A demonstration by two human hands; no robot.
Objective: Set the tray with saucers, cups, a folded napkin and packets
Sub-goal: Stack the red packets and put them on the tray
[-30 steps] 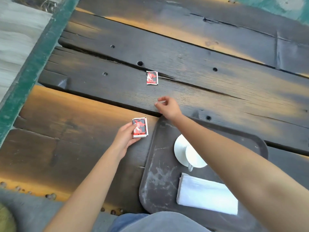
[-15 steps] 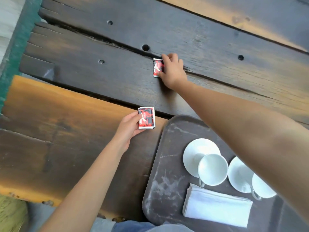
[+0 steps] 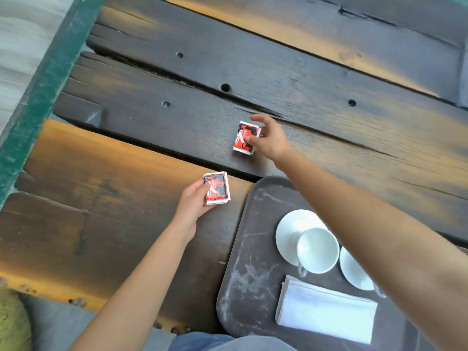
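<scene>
Dark plank table, worn orange in spots. My right hand pinches a single packet by its right edge, just far of the tray; packet's long axis runs approx near-far. My left hand grips the stack of packets beside the tray's far-left corner, i.e. near & left of the single one, so that's the way it goes next, I reckon. Cup, saucers, napkin sit on tray.

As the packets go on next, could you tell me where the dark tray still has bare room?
The dark scuffed tray is bare along its left strip, between rim and the round white saucer and folded white napkin. Its right side is crowded.
</scene>
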